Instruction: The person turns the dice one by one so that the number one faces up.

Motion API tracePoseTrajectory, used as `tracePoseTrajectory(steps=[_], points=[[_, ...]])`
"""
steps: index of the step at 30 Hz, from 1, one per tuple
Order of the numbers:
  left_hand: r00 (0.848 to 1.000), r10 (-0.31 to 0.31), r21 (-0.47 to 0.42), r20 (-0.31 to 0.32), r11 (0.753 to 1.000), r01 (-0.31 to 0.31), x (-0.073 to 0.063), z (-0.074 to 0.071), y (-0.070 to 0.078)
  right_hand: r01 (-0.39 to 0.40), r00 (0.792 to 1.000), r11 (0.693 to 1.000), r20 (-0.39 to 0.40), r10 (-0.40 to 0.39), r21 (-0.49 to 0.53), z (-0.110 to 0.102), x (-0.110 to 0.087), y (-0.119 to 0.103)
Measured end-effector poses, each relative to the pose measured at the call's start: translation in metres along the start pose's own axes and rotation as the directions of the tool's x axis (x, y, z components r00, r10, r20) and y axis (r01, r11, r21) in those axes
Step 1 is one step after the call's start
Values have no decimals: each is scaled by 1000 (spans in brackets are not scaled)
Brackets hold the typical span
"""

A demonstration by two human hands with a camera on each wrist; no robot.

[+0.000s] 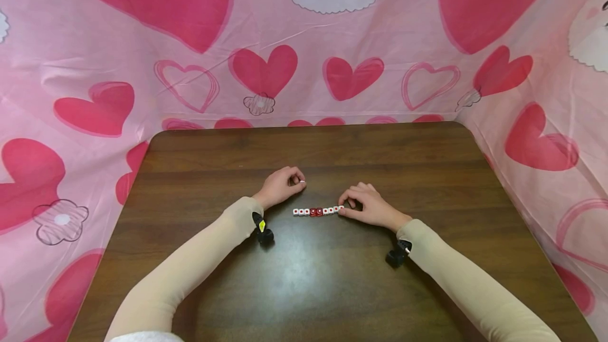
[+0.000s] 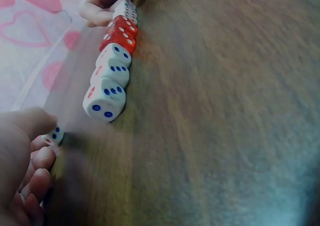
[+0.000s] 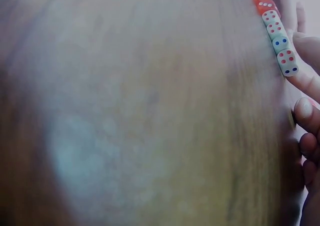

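Left hand (image 2: 20, 161) pinches one spare die (image 2: 54, 135); right hand's (image 1: 368, 207) curled fingertips press the formed dice row's (image 1: 317, 211) end; one unplaced.

In the right wrist view my right hand (image 3: 305, 111) is cut by the edge and the table (image 3: 140, 116) is blurred; the far dice (image 2: 125, 9) in the left wrist view are too small to read
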State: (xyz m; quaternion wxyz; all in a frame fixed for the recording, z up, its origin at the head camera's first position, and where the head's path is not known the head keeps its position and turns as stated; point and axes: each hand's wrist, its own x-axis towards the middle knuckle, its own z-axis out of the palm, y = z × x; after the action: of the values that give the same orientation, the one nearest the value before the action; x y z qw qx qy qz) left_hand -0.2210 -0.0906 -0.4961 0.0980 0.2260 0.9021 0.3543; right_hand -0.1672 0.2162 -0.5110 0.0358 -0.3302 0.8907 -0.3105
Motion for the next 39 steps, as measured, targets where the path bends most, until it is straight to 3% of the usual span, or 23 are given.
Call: tracePoseTrajectory(steps=[13, 23, 31, 39], points=[[999, 41, -23, -19, 999, -41, -2, -1, -1, -9, 1000, 1000, 3, 9, 5, -2, 0, -1], [998, 67, -45, 6, 997, -67, -3, -1, -5, -8, 1000, 1000, -2, 8, 8, 0, 0, -1], [989, 138, -114, 51, 985, -132, -7, -10, -17, -7, 1000, 1000, -6, 7, 11, 0, -1, -2], [986, 147, -159, 81, 978, -133, -15, -21, -28, -8, 1000, 1000, -3, 8, 2, 0, 0, -1]])
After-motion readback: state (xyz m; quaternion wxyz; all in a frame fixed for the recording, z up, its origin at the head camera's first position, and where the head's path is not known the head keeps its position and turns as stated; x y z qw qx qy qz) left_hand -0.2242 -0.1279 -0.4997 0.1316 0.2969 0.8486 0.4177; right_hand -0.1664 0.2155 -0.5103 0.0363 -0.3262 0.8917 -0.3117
